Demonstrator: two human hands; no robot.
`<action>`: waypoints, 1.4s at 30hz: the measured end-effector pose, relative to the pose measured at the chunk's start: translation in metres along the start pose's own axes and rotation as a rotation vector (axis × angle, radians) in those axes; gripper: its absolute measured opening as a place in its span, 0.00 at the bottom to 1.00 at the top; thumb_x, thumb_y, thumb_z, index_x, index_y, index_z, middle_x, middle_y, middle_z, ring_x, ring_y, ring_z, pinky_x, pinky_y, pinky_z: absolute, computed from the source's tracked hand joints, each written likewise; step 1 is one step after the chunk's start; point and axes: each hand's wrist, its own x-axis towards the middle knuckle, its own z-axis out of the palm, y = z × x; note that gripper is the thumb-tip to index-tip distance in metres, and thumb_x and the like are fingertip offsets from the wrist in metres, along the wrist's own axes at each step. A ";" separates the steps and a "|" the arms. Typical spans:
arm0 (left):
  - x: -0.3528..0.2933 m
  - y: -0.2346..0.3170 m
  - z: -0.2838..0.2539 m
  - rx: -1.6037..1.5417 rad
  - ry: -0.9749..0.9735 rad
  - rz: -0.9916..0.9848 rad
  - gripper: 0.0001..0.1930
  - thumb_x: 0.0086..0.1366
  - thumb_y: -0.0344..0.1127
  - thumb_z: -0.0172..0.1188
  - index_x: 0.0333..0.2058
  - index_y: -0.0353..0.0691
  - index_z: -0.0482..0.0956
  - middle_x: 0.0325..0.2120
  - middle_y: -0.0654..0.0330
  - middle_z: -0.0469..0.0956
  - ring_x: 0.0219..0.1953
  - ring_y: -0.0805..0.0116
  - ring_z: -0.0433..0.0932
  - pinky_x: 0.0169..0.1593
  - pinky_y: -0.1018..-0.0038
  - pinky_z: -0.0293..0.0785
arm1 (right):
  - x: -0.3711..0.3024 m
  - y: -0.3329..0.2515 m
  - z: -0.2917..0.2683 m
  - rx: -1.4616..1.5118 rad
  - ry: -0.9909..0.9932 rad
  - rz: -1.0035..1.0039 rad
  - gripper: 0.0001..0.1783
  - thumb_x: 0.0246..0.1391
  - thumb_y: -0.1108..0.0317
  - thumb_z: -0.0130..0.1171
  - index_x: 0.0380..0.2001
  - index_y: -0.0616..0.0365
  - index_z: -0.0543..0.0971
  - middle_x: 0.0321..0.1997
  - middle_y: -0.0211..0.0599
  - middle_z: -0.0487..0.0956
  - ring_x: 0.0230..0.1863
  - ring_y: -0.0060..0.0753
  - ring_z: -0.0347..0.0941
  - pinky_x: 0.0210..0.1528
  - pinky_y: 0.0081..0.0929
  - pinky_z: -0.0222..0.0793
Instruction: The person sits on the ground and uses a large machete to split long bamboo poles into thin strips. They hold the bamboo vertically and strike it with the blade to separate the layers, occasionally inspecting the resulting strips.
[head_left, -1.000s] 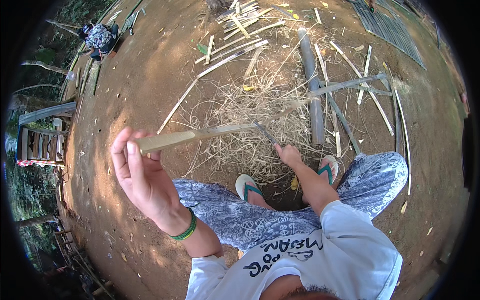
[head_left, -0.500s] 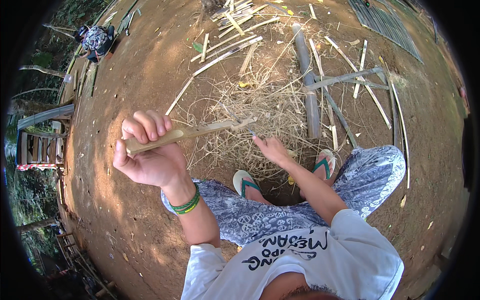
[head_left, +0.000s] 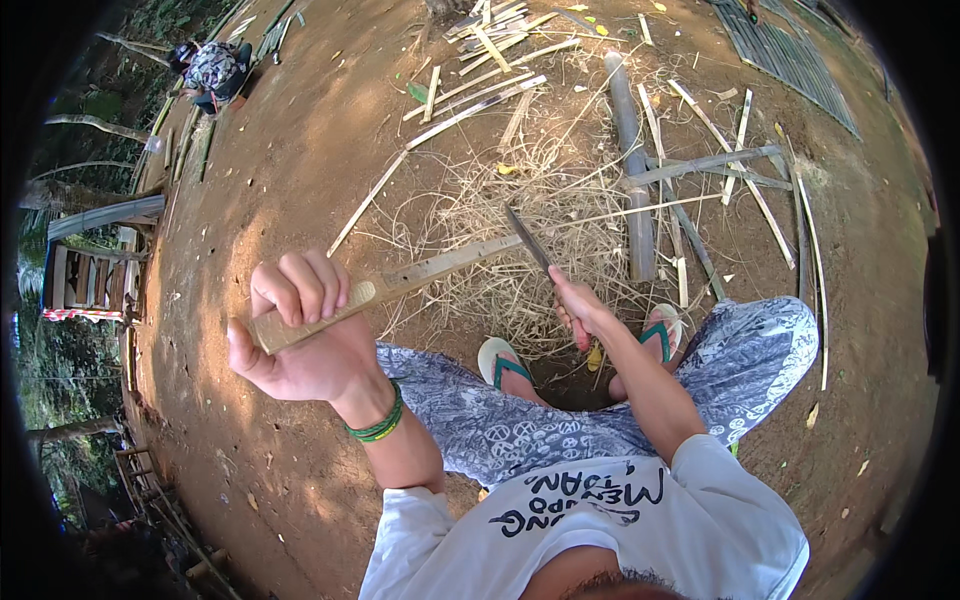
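My left hand (head_left: pixel 322 352) is closed around the near end of a flat bamboo strip (head_left: pixel 430 270), which has a pale scooped spot beside my fingers and slants up to the right. A thin sliver stretches on from around its far end toward the right. In my right hand (head_left: pixel 580 304) is a knife (head_left: pixel 529 239), its red handle showing below my fist. The dark blade points up and left, crossing the far end of the bamboo strip; whether it bites into the bamboo, I cannot tell.
Curly bamboo shavings (head_left: pixel 480 305) lie heaped beyond my sandalled feet. A thick bamboo pole (head_left: pixel 628 150) lies right of them, with crossed slats (head_left: pixel 705 166) against it. More split strips (head_left: pixel 500 50) are piled farther off. A person (head_left: pixel 214 72) crouches at the far left.
The knife has turned, so its blade now shows broadly and its red handle is visible. My right hand has moved slightly right. A long sliver now stretches right of the bamboo strip.
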 end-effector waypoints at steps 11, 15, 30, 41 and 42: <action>-0.031 -0.024 0.003 0.071 0.014 0.239 0.22 0.70 0.60 0.46 0.41 0.46 0.70 0.21 0.64 0.61 0.22 0.75 0.58 0.30 0.76 0.59 | -0.151 -0.051 0.055 -0.283 -0.038 -0.432 0.35 0.66 0.40 0.49 0.18 0.62 0.73 0.10 0.30 0.68 0.12 0.25 0.66 0.16 0.29 0.62; -0.041 -0.021 0.020 0.170 0.075 0.298 0.13 0.71 0.49 0.45 0.37 0.46 0.68 0.20 0.64 0.60 0.22 0.74 0.58 0.28 0.75 0.57 | -0.200 -0.054 0.077 -0.326 -0.022 -0.697 0.28 0.63 0.51 0.59 0.20 0.66 0.74 0.10 0.36 0.71 0.13 0.29 0.72 0.19 0.33 0.63; -0.082 -0.022 0.039 0.200 0.007 0.274 0.12 0.68 0.46 0.49 0.35 0.46 0.61 0.14 0.65 0.61 0.16 0.74 0.59 0.23 0.74 0.53 | -0.223 -0.057 0.076 -0.438 -0.101 -0.796 0.25 0.63 0.52 0.57 0.32 0.71 0.77 0.10 0.45 0.72 0.15 0.48 0.75 0.20 0.38 0.66; -0.088 -0.029 0.035 0.120 -0.020 0.316 0.14 0.70 0.45 0.53 0.38 0.44 0.60 0.15 0.62 0.64 0.15 0.72 0.56 0.21 0.70 0.53 | -0.207 -0.055 0.074 -0.444 -0.099 -0.858 0.23 0.59 0.54 0.62 0.26 0.68 0.76 0.11 0.45 0.72 0.14 0.49 0.74 0.19 0.39 0.67; -0.088 -0.029 0.035 0.121 -0.016 0.323 0.14 0.70 0.45 0.53 0.39 0.44 0.60 0.15 0.62 0.64 0.15 0.72 0.56 0.20 0.71 0.52 | -0.212 -0.060 0.075 -0.466 -0.093 -0.849 0.23 0.59 0.54 0.62 0.26 0.68 0.76 0.11 0.45 0.72 0.14 0.49 0.74 0.19 0.39 0.67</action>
